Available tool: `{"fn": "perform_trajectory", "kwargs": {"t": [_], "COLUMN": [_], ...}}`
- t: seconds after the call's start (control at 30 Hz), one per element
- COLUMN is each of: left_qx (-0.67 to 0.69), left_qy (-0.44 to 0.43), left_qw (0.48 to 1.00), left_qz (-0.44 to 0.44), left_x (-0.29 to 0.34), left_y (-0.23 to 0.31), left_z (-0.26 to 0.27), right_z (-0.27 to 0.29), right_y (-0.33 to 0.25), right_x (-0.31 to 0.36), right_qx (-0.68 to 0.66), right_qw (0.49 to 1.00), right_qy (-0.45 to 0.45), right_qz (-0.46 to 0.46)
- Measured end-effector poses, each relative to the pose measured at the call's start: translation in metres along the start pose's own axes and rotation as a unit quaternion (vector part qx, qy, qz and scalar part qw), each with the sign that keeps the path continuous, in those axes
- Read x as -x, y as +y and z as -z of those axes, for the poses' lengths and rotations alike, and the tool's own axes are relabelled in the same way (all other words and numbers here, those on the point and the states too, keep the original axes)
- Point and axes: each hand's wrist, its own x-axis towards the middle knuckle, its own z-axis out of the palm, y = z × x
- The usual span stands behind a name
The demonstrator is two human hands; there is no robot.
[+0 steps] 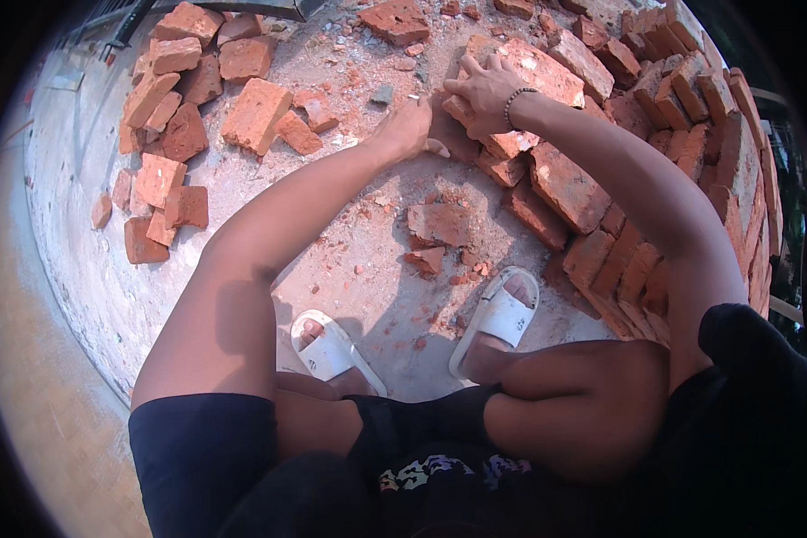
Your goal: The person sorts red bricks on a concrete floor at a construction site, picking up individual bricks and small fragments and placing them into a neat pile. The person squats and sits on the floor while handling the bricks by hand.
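Note:
Out at the near-left edge of the brick pile, my left hand point(407, 132) is closed round the left end of a brick point(453, 134), its thumb in front and most of its fingers hidden. My right hand point(488, 94), with a beaded bracelet point(514, 103) at the wrist, reaches over from the right. Its fingers curl down over the same brick's top, partly covering it. Just right of that hand lies a large sunlit brick point(542, 72) on the pile.
Stacked bricks point(572, 188) rise along the right side. Loose bricks point(255, 117) lie heaped at the left. Broken brick pieces point(438, 224) and crumbs cover the concrete ground point(359, 233) between my white sandals point(327, 354). A dark metal object point(260, 7) stands at the far edge.

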Motion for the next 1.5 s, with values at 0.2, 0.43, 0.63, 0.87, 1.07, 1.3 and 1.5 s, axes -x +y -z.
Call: {"fn": "perform_trajectory", "kwargs": {"t": [0.2, 0.43, 0.63, 0.87, 1.07, 1.3, 1.5], "left_qx": [-0.011, -0.073, -0.134, -0.082, -0.085, -0.042, 0.599], "left_qy": [0.003, -0.037, 0.24, 0.128, 0.144, 0.233, 0.009], "left_qw": [1.0, 0.996, 0.943, 0.922, 0.921, 0.959, 0.8], "left_qz": [-0.01, -0.023, 0.186, 0.357, 0.352, 0.154, 0.032], "left_x": [0.002, 0.016, 0.056, 0.069, 0.066, 0.078, 0.09], "left_y": [-0.001, -0.017, -0.152, -0.241, -0.218, -0.14, -0.038], "left_z": [0.003, 0.043, 0.092, 0.09, 0.105, 0.133, 0.138], "right_z": [-0.002, 0.0, -0.01, -0.043, -0.071, -0.035, 0.042], "right_y": [-0.009, -0.015, -0.015, -0.066, -0.14, -0.097, -0.099], "right_x": [-0.008, -0.004, -0.003, 0.007, 0.078, 0.005, -0.02], "right_qx": [0.057, 0.072, 0.057, -0.142, -0.096, -0.565, -0.776], "right_qw": [0.993, 0.992, 0.997, 0.963, 0.96, 0.825, 0.61], "right_qy": [-0.09, -0.093, -0.024, 0.045, -0.127, -0.019, 0.161], "right_qz": [0.056, 0.042, 0.054, 0.224, 0.231, -0.014, 0.015]}}
